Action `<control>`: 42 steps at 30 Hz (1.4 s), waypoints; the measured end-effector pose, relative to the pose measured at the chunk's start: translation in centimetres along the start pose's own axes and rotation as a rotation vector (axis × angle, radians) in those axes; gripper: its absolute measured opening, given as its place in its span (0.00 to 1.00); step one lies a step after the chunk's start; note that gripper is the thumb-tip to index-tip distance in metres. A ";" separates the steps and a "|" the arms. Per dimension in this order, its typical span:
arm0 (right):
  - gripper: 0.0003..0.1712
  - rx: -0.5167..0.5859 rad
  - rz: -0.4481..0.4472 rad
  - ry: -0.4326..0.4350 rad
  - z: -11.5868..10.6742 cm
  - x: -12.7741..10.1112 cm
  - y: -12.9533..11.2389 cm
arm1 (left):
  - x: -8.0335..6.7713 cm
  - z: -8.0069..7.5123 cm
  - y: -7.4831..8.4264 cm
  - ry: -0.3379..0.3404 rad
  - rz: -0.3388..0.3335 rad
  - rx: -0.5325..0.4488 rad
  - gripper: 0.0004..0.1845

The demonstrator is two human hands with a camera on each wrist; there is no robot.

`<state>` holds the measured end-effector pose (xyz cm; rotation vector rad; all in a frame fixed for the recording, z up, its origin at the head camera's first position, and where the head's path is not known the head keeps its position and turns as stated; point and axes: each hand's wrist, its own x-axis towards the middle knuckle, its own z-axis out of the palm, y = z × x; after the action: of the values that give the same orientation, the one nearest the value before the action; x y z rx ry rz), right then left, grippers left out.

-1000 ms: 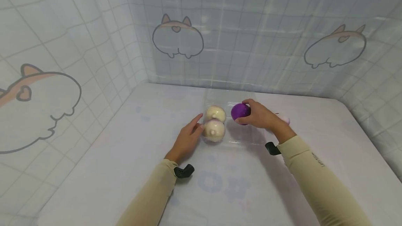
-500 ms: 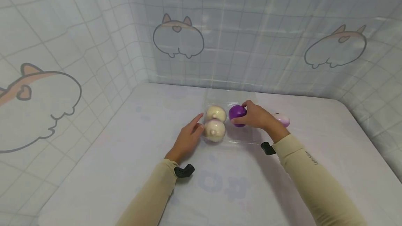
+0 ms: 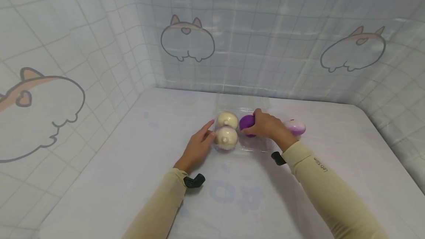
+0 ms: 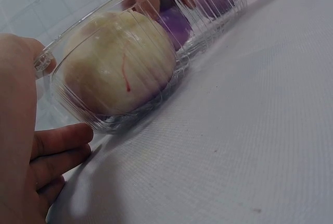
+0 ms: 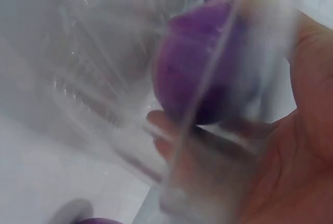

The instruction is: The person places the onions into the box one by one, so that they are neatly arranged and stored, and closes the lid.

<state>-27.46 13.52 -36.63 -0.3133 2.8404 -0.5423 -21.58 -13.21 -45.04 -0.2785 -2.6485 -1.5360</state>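
My right hand (image 3: 265, 124) grips a round purple onion-like vegetable (image 3: 246, 125) inside the right part of a clear plastic clamshell box (image 3: 244, 101). Thumb and fingers lie on either side of it; in the right wrist view the purple vegetable (image 5: 192, 62) shows blurred through the plastic wall. Two round cream vegetables, each with a small nub, the farther one (image 3: 227, 120) and the nearer one (image 3: 226, 138), fill the box's left part. At the box's left edge rests my left hand (image 3: 196, 146), fingers nearly straight, its thumb by the rim in the left wrist view.
A purple-and-white round vegetable (image 3: 295, 127) lies on the white tabletop (image 3: 229, 194), right of the box and partly behind the right forearm. The box's lid lies folded back towards the tiled-pattern curtain (image 3: 265, 47) behind the table.
My right hand has moved left and slightly nearer with the purple vegetable, towards the cream ones. The purple-and-white vegetable shows more from behind the right arm. My left hand has stayed put.
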 end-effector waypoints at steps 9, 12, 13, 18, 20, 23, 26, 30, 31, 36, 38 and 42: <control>0.42 -0.032 -0.004 -0.004 0.3 -0.2 -0.3 | -0.1 0.0 0.1 -0.005 0.006 -0.016 0.28; 0.44 -0.005 -0.012 -0.027 0.1 -0.3 -0.3 | -0.1 0.0 0.0 -0.004 0.009 -0.010 0.28; 0.44 0.005 -0.013 -0.037 0.0 -0.3 -0.3 | -0.1 0.0 0.0 -0.005 0.009 -0.005 0.28; 0.42 0.033 -0.032 -0.070 -0.3 -0.2 -0.1 | -0.1 0.0 0.0 -0.014 0.003 0.005 0.28; 0.41 0.039 -0.043 -0.076 -0.4 -0.1 0.0 | -0.1 0.0 0.0 -0.013 0.001 0.005 0.28; 0.42 0.053 -0.042 -0.072 -0.4 0.1 0.1 | 0.0 0.0 -0.1 -0.006 0.003 0.008 0.28; 0.44 0.065 -0.031 -0.051 -0.3 0.2 0.0 | 0.0 0.0 -0.2 -0.004 0.005 0.006 0.28; 0.45 0.059 -0.031 -0.013 -0.2 0.2 0.0 | 0.0 0.0 -0.2 -0.008 0.003 0.000 0.27; 0.45 0.057 -0.031 -0.005 -0.2 0.2 0.0 | 0.0 0.0 -0.2 -0.008 0.004 -0.001 0.27; 0.46 0.047 -0.022 0.016 0.0 0.2 -0.1 | 0.0 0.1 -0.2 -0.005 0.008 -0.002 0.28; 0.46 0.045 -0.018 0.019 0.0 0.2 -0.1 | 0.0 0.1 -0.2 -0.004 0.008 0.000 0.28; 0.48 0.055 -0.010 0.017 -0.1 0.1 0.0 | 0.0 0.1 -0.2 -0.003 0.008 0.006 0.28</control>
<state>-27.62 13.53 -36.60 -0.3145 2.8359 -0.6268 -21.60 -13.22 -45.28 -0.2915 -2.6505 -1.5267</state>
